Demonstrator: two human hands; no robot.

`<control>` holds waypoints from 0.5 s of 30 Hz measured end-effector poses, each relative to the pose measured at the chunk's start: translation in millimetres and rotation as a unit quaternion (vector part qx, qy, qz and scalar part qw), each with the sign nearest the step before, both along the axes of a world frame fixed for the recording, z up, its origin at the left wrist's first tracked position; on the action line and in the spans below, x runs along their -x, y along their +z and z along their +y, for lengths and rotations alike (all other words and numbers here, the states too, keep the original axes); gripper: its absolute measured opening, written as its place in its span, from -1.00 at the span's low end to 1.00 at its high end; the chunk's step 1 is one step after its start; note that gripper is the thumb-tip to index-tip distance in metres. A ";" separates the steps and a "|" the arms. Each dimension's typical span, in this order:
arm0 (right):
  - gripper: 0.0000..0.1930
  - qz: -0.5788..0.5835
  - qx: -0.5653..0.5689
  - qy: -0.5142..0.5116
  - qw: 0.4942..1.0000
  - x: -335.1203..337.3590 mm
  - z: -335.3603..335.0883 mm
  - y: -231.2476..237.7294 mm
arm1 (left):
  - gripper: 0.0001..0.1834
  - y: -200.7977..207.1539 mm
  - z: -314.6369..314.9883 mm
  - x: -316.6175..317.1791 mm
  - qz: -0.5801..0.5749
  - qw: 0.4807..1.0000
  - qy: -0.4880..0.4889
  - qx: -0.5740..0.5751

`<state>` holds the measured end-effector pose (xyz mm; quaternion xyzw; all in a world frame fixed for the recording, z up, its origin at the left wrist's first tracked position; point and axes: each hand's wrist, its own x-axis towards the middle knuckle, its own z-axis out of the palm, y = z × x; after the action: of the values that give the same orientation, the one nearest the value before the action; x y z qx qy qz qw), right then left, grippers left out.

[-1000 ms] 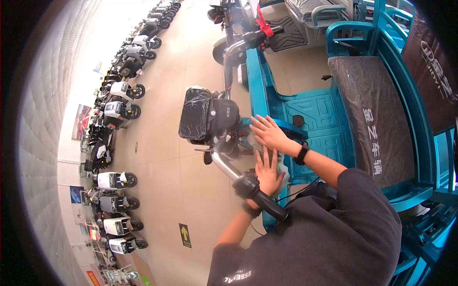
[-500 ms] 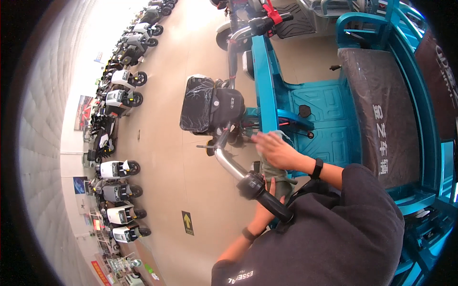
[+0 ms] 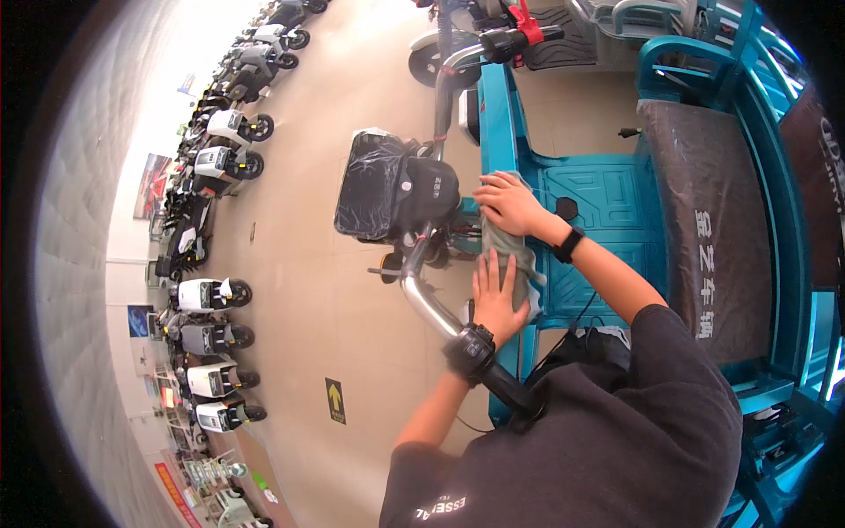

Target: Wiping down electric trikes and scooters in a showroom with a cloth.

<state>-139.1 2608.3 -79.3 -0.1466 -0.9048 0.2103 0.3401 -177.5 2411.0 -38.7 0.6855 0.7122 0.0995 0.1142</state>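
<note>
Presently, a plastic-wrapped black basket (image 3: pixel 392 187) is seen just beyond both flattened hands: left hand (image 3: pixel 495 297) and right hand (image 3: pixel 510 204) are now pressed on a grey-green cloth (image 3: pixel 519 257), previously uncovered.

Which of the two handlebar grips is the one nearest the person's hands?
The black grip at the lower end of the handlebar, just below the left hand. The other grip, beside a red part, sits far up the frame.

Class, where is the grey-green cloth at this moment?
In the head view the cloth lies near the centre, on the teal vehicle's front panel just right of the handlebar, pressed under the left hand and right hand.
</note>
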 end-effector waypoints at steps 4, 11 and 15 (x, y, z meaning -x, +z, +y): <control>-0.73 -0.006 -0.018 -0.080 0.997 22.7 25.7 -3.3 | -0.15 -12.2 46.2 11.1 0.035 0.997 0.023 -0.071; -0.69 -0.061 0.001 -0.154 0.986 38.7 66.5 -3.0 | -0.20 -19.8 90.7 21.6 -0.012 0.991 0.057 -0.123; -0.69 -0.081 -0.012 -0.177 0.981 37.5 70.9 -2.6 | -0.18 -16.8 90.2 20.2 -0.020 0.989 0.057 -0.139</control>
<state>-176.7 2679.2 -81.9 -0.3172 -0.8913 0.1234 0.2997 -197.6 2501.2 -55.5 0.6510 0.7268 0.2173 0.0266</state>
